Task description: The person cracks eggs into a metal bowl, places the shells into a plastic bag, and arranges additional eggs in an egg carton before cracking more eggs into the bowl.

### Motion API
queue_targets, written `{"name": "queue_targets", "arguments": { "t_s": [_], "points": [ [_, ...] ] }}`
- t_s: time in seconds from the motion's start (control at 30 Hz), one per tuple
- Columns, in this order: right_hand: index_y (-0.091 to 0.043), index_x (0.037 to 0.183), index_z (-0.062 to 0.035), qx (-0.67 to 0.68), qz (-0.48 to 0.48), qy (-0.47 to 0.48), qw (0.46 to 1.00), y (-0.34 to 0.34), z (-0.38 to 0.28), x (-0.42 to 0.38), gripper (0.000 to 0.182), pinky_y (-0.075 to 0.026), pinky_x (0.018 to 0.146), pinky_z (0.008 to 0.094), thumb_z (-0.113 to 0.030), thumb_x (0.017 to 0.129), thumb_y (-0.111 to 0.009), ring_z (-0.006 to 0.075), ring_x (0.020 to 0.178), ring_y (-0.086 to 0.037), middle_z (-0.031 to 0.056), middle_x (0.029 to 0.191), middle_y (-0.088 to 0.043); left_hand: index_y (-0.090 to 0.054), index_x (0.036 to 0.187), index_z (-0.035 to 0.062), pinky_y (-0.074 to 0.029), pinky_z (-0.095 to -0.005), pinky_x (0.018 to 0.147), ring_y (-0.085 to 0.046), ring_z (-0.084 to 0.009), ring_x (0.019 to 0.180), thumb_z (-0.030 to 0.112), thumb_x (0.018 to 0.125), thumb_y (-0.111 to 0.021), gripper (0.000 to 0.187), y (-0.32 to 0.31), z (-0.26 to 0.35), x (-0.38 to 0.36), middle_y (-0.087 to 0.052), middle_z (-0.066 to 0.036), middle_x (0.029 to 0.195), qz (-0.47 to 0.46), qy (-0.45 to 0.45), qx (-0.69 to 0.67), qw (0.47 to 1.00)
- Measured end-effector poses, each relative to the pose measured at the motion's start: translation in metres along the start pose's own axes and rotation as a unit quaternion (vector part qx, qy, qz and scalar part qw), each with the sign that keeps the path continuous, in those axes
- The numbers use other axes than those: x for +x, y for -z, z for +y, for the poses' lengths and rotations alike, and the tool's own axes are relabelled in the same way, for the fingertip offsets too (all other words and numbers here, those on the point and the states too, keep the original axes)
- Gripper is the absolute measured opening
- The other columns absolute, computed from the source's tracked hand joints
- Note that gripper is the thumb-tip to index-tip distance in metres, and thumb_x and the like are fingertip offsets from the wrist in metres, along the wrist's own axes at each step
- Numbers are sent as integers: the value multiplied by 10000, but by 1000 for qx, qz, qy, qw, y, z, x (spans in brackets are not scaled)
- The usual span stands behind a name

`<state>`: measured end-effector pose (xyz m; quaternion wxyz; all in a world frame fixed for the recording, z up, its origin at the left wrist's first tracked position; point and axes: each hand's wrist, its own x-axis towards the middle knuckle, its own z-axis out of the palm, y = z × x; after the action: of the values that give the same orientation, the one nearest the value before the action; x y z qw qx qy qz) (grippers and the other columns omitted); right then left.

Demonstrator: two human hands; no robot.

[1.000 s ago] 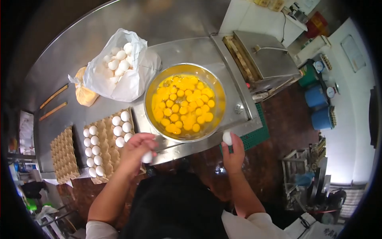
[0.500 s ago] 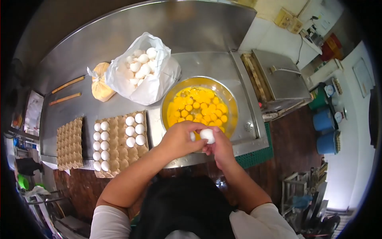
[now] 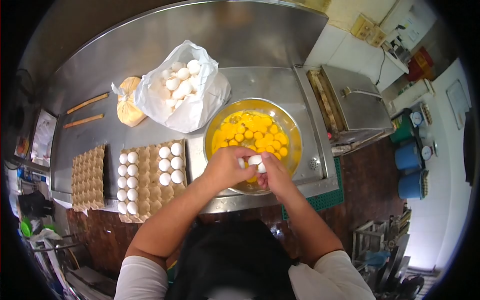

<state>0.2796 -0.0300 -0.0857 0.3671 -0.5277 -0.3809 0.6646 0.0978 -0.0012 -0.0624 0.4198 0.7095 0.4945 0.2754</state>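
Observation:
Over the near rim of a steel bowl (image 3: 298,150), both hands meet around a white egg (image 3: 256,160). My left hand (image 3: 227,167) is closed, its thumb and fingers at the egg's left side. A second white, egg-like piece (image 3: 241,163) shows between its fingers. My right hand (image 3: 276,176) grips the egg from the right, thumb on top and fingers curled below. A darker line crosses the egg's shell. Many whole yolks (image 3: 248,134) in clear egg white fill the bowl below.
Left of the bowl, a cardboard egg tray (image 3: 149,195) holds rows of white eggs, with another tray (image 3: 88,177) beyond. Behind are a white plastic bag (image 3: 155,107) of white eggshells, a tied bag (image 3: 131,107) of yellowish contents and two wooden sticks (image 3: 87,103). A steel box (image 3: 357,100) stands right.
Both hands have shifted slightly but stay together over the bowl's near side. The egg between them has turned a little, and a dark line now shows on it.

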Motion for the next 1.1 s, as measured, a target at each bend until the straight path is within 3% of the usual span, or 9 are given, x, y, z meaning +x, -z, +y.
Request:
{"name": "queue_targets", "arguments": {
  "t_s": [0.33,0.4,0.53,0.6,0.63,0.7,0.9,0.97,1.1],
  "points": [
    [-569,1189,-39,-165,11,55,985,16,-18,4,421,-482,580,276,-421,1044,-467,118,654,-577,28,824,-618,-739,1052,37,-551,-320,779,-709,-236,813,169,771,-732,311,15,-4,17,-731,-153,913,-23,-36,0,999],
    [-541,1217,-19,-509,108,281,806,29,-16,8,457,-515,635,322,-433,1030,-495,169,735,-639,63,885,-655,-735,1065,57,-554,-346,776,-712,-279,825,171,769,-745,317,22,1,19,-728,-156,935,15,-132,176,975],
    [-537,1229,-35,-509,180,294,788,38,-25,10,453,-524,626,313,-440,1028,-502,179,775,-671,73,937,-675,-732,1046,65,-552,-357,781,-702,-303,847,165,775,-767,291,21,7,17,-717,-156,959,115,-94,78,986],
    [-553,1229,-67,-128,89,170,973,38,-14,17,444,-523,605,293,-458,1032,-479,181,770,-683,71,979,-684,-728,1051,60,-550,-357,787,-701,-296,857,164,771,-783,304,17,9,11,-717,-151,956,101,-44,-38,993],
    [-553,1229,-67,-129,88,173,972,37,-12,16,444,-523,605,293,-458,1032,-479,181,770,-683,71,979,-684,-724,1056,55,-548,-358,793,-699,-290,866,162,766,-799,318,15,10,6,-717,-147,953,85,4,-154,984],
    [-564,1232,-100,130,-99,-74,984,22,-13,11,428,-509,596,253,-466,1038,-456,148,765,-663,53,967,-678,-718,1056,44,-546,-353,791,-697,-273,866,155,756,-816,335,11,8,-6,-714,-140,938,96,-35,-76,992],
    [-598,1154,-119,149,-157,-102,971,-42,-31,40,345,-423,517,223,-424,1005,-536,106,619,-554,25,908,-651,-620,1217,-3,-520,-286,773,-644,-157,800,107,734,-859,550,35,-8,-46,-677,-69,882,240,-23,5,971],
    [-593,1120,-124,96,-178,-26,979,-68,-61,62,324,-443,547,237,-420,990,-569,103,673,-578,18,902,-656,-611,1227,-13,-513,-273,765,-628,-137,795,98,750,-851,545,53,-19,-65,-669,-56,886,255,13,-79,964],
    [-499,1371,-62,213,-118,34,969,-138,-140,115,558,-522,830,356,-436,969,-597,211,1013,-638,160,1196,-614,-585,1252,-30,-504,-258,722,-622,-125,762,90,829,-784,483,67,-35,-105,-654,-47,898,235,88,-217,943]
  ]
}}
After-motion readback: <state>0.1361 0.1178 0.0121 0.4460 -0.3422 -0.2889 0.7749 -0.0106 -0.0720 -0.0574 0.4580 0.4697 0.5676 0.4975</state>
